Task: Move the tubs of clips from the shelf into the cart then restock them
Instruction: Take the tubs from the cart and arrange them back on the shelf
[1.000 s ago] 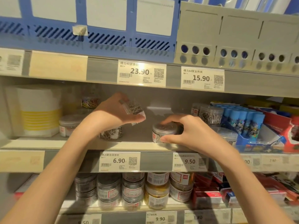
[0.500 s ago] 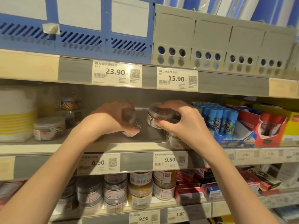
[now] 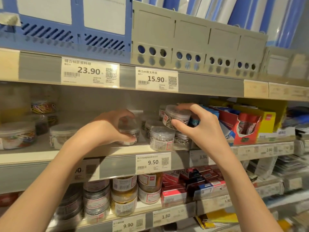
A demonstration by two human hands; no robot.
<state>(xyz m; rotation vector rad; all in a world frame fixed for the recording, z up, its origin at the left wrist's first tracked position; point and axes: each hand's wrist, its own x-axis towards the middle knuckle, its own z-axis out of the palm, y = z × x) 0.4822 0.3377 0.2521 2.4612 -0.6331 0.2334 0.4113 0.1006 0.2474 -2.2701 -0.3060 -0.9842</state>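
My right hand [image 3: 199, 124] grips a clear round tub of silver clips [image 3: 177, 117], tilted and lifted above the other tubs on the middle shelf [image 3: 130, 148]. My left hand [image 3: 110, 129] curls around another clear tub [image 3: 128, 133] that stands on the shelf board. A tub of silver clips [image 3: 161, 140] stands at the shelf front between my hands, with more tubs behind it. Further left are tubs of coloured clips [image 3: 16, 135], one stacked higher [image 3: 44, 107].
Blue glue sticks and red and yellow cartons [image 3: 247, 126] crowd the shelf to the right. Blue and grey file boxes [image 3: 197, 44] fill the shelf above. Jars of pins [image 3: 123, 196] and small red boxes sit on the shelf below. No cart shows.
My right hand has lifted its tub up and rightward over the other tubs. My left hand has lowered its tub onto the shelf board. The view has shifted right.
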